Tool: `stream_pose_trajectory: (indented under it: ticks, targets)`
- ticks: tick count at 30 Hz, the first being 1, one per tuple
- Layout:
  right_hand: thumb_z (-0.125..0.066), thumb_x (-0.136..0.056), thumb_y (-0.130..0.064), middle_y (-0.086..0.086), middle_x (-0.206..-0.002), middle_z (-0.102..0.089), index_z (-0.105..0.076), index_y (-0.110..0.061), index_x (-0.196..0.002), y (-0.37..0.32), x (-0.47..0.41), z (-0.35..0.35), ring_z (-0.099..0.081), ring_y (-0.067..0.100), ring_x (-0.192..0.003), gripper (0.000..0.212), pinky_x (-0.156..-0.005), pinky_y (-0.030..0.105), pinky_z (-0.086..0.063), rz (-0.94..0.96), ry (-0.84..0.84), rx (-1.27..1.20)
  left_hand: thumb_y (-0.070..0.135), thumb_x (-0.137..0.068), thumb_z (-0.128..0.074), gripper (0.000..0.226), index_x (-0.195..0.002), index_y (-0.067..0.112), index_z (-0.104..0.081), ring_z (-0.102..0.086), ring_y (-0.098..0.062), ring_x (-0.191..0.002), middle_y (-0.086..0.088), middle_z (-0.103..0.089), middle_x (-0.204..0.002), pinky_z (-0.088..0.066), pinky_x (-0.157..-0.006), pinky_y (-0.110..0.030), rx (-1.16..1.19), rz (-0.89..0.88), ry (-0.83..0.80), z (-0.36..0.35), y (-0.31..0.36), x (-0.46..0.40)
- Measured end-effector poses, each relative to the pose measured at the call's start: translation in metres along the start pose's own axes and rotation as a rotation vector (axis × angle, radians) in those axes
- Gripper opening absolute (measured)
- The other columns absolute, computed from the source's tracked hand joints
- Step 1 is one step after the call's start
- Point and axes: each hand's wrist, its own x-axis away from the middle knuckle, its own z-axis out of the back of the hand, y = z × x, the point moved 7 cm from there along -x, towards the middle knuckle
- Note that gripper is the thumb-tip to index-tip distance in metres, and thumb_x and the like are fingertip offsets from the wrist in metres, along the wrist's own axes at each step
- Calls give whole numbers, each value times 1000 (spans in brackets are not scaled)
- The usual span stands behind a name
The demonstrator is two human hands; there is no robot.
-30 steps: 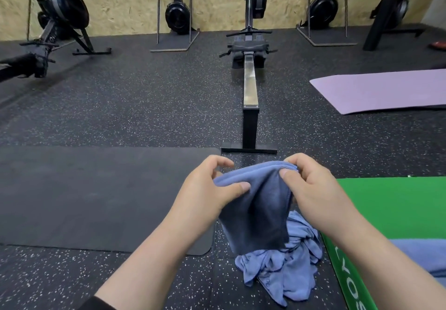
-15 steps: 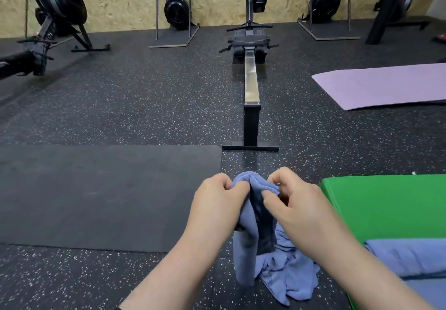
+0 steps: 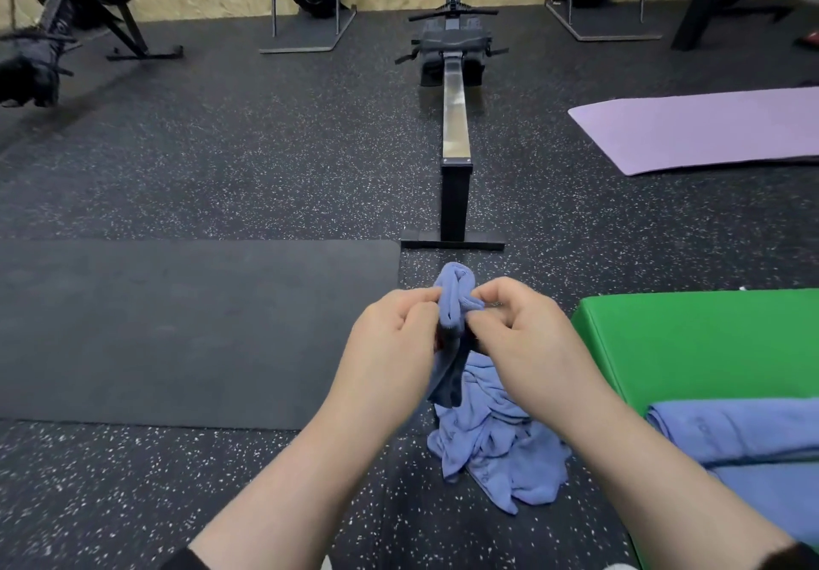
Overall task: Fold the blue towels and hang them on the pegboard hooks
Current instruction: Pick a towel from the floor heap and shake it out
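Both hands, left hand (image 3: 394,339) and right hand (image 3: 523,339), pinch a bunched blue towel (image 3: 456,299); better to find two corners and spread it before folding

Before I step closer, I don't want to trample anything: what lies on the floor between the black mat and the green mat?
In the head view, a crumpled heap of blue towels lies on the speckled floor between the black mat and green mat.

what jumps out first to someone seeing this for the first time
Front and centre, the left hand and right hand pinch a bunched blue towel above a crumpled blue pile on the floor. A bright green mat lies at right, and a rowing machine stretches straight ahead.
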Motion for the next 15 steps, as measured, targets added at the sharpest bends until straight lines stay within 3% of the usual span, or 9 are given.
stream_pose_trajectory:
  ticks: [2, 3, 5, 8, 11, 13, 15]
  targets:
    - [-52, -94, -13, 6, -60, -50, -64, -20, -91, 2, -1, 1, -36, 14, -54, 14, -51, 27, -34, -35, 7, -82, 18, -97, -45, 29, -91, 24, -73, -61, -4, -100, 3, -65, -109, -50, -95, -24, -79, -59, -24, -2, 4, 3]
    - [-53, -94, -12, 11, -61, -51, -64, -19, -91, 0, -2, 2, -36, 15, -54, 14, -49, 26, -33, -31, 11, -86, 14, -99, -46, 25, -91, 19, -69, -58, 1, -98, 3, -62, -111, -45, -87, -11, -132, -86, -29, -2, 5, 3]
    - [-54, -95, -12, 24, -68, -58, -64, -18, -92, -3, -2, 3, -39, 15, -56, 12, -51, 32, -34, -4, 24, -84, 14, -100, -52, 20, -93, 27, -66, -54, 4, -94, 8, -57, -111, -39, -76, -2, -216, -134, -51, -5, 5, 3]
    - [-57, -96, -15, 22, -69, -63, -65, -18, -91, -5, -1, 3, -42, 14, -59, 10, -56, 32, -37, 3, 36, -118, 28, -100, -56, 14, -107, 28, -68, -55, -1, -93, 14, -51, -105, -41, -78, -9, -345, -210, -11, -5, 2, 3]
    - [-58, -98, -17, 13, -65, -63, -64, -20, -91, -8, 1, -1, -45, 12, -59, 10, -58, 37, -42, -3, 20, -139, 30, -104, -50, 20, -98, 21, -67, -54, -7, -85, 10, -50, -95, -45, -79, -27, -431, -232, 137, 4, -3, 0]
    - [-60, -98, -22, 18, -81, -71, -66, -21, -93, -9, 3, -5, -54, 15, -68, 9, -75, 49, -52, -9, 20, -204, 31, -104, -50, 23, -93, 17, -65, -53, -10, -83, 7, -50, -91, -44, -78, -31, -435, -233, 151, 3, -2, 2]
    - [-62, -98, -29, 7, -84, -76, -68, -21, -100, -7, 4, -7, -68, 11, -79, 10, -89, 52, -56, -30, 23, -343, 27, -103, -48, 20, -94, 18, -63, -54, -9, -85, 7, -52, -93, -45, -80, -29, -416, -244, 89, -3, 2, 7]
